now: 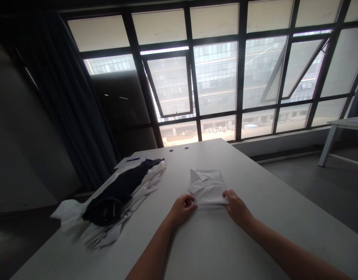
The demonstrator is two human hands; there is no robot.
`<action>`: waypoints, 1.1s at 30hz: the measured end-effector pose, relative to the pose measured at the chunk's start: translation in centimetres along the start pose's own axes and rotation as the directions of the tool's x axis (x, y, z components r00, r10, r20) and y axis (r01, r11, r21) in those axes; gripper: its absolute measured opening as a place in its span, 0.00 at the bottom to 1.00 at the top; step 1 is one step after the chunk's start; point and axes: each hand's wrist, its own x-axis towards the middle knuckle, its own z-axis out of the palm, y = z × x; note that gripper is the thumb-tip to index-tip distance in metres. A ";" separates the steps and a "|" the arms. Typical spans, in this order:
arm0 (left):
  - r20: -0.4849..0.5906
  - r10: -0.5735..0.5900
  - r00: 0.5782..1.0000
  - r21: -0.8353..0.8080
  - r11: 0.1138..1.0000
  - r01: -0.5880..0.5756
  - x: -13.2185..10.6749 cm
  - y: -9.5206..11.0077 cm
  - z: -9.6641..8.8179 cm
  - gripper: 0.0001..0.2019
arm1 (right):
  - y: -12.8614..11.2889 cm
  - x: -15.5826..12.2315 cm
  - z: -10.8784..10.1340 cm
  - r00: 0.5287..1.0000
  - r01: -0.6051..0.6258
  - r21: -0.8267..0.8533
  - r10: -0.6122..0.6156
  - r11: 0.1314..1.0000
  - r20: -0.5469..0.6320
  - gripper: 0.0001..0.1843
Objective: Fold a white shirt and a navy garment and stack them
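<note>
A white shirt (209,186), folded into a compact rectangle with its collar at the far side, lies on the white table (202,249). My left hand (183,210) is at its near left corner, the fingers curled and pinching the edge of the cloth. At the near right corner, my right hand (236,206) grips the shirt's edge between thumb and fingers. Both forearms reach in from the bottom of the view.
Left on the table, a loose pile holds a dark garment (117,194) over white clothes (146,184). Behind it a pen (133,159) rests on paper (123,162). Two round cable holes mark the table's far end. Windows stand beyond; another table (342,123) is at right.
</note>
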 end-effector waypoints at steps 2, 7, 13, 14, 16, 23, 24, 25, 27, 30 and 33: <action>0.017 -0.010 1.000 0.003 1.000 0.010 0.1 0.0 0.2 0.18 | 0.0 0.0 -0.1 1.000 -0.004 0.008 0.004 1.000 -0.008 0.18; -0.012 -0.045 0.999 0.043 0.998 0.045 0.2 0.0 1.1 0.14 | -0.1 -0.2 -0.2 1.000 -0.001 0.003 0.002 1.000 -0.015 0.17; -0.051 -0.098 0.994 0.051 0.994 0.101 -0.1 0.9 1.2 0.14 | 0.0 -0.3 0.0 1.000 0.017 -0.064 -0.019 0.998 -0.018 0.19; -0.054 -0.118 0.992 0.047 0.992 0.121 -0.2 1.1 1.3 0.14 | 0.0 -0.3 0.1 1.000 0.012 -0.077 -0.013 0.997 -0.016 0.20; -0.059 -0.167 0.984 0.041 0.985 0.169 -0.2 1.5 1.6 0.13 | 0.0 -0.3 0.1 1.000 0.001 -0.101 -0.002 0.995 -0.011 0.20; -0.161 -0.287 0.944 0.043 0.954 0.297 -0.2 1.3 3.4 0.15 | -0.3 -0.2 -0.5 0.999 0.004 -0.073 -0.002 0.997 0.036 0.16; -0.170 -0.293 0.941 0.040 0.952 0.303 -0.1 1.1 3.5 0.15 | -0.3 -0.3 -0.7 0.999 0.014 -0.058 -0.011 0.998 0.045 0.16; -0.177 -0.297 0.938 0.035 0.951 0.308 -0.1 0.9 3.5 0.16 | -0.4 -0.3 -0.8 0.998 0.021 -0.044 -0.019 0.999 0.053 0.17; -0.183 -0.304 0.935 0.023 0.949 0.313 0.0 0.6 3.4 0.16 | -0.3 -0.3 -1.1 0.997 0.039 -0.013 -0.038 0.999 0.068 0.17; -0.185 -0.313 0.932 0.003 0.948 0.319 0.1 0.4 3.0 0.15 | 0.0 -0.1 -1.5 0.986 0.122 0.064 -0.128 0.990 0.108 0.20; -0.187 -0.320 0.929 0.002 0.945 0.326 0.3 0.1 2.5 0.14 | 0.4 0.0 -1.8 0.965 0.214 0.150 -0.233 0.965 0.124 0.22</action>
